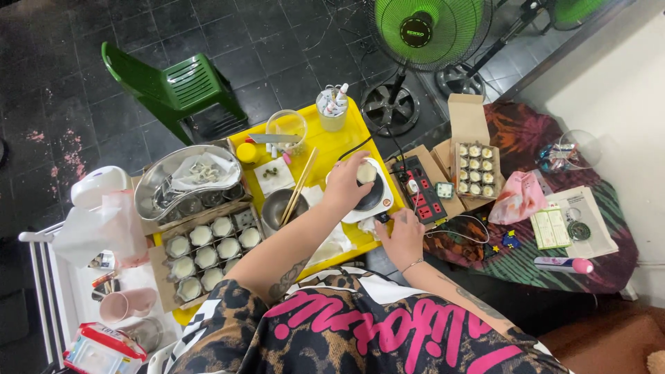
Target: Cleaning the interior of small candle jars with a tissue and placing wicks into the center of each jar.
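Observation:
My left hand (346,181) grips a small round white cup (366,173) and holds it on the dark plate of a small white scale (377,201) on the yellow tray (344,138). My right hand (402,235) rests at the scale's near right corner, fingers touching its edge, holding nothing that I can see. Left of the scale stands a metal bowl (277,206) with two wooden chopsticks (300,183) leaning in it.
A cardboard box of several white cups (208,255) sits to the left, under a metal kidney dish (181,181). A power strip (422,188) and a second box of cups (476,170) lie right. Behind are a green chair (173,86) and a green fan (424,31).

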